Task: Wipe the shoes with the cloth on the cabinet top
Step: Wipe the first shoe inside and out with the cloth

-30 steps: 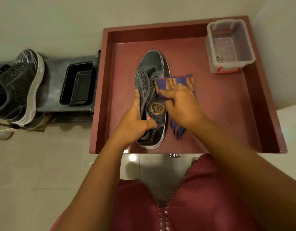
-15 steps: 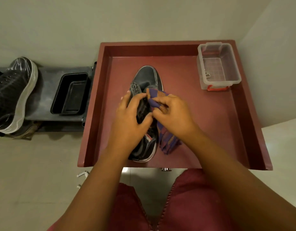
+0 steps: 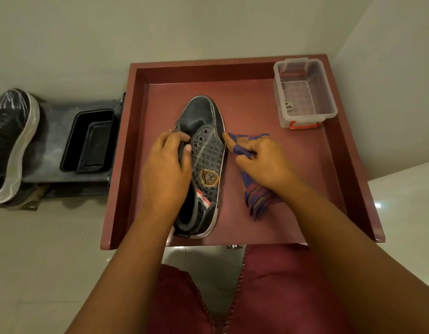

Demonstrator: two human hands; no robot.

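Two hands work over the dark red cabinet top (image 3: 305, 213), a shallow tray-like surface with raised rims, seen from the head camera looking straight down. One dark shoe (image 3: 207, 150) lies near the middle of the cabinet top, toe toward the far rim and heel toward the near edge, tilted so its patterned side with a gold emblem and a row of eyelets faces up. The left hand (image 3: 166, 169) grips the shoe from its left side, fingers curled over the tongue and lace opening with the thumb tip near the eyelets. Just to the right of the shoe, the right hand (image 3: 263, 162) pinches the purple and orange striped cloth (image 3: 253, 196); one end of the cloth sticks out past the fingers toward the shoe's sole edge, and I cannot tell whether it touches, while the rest trails under the wrist onto the cabinet top. In the far right corner stands a clear plastic box (image 3: 305, 92) with a red clip. Beyond the left rim, on a lower grey shelf (image 3: 54, 131), sit a black tray (image 3: 89, 141) and another dark shoe with a white sole (image 3: 12, 143).
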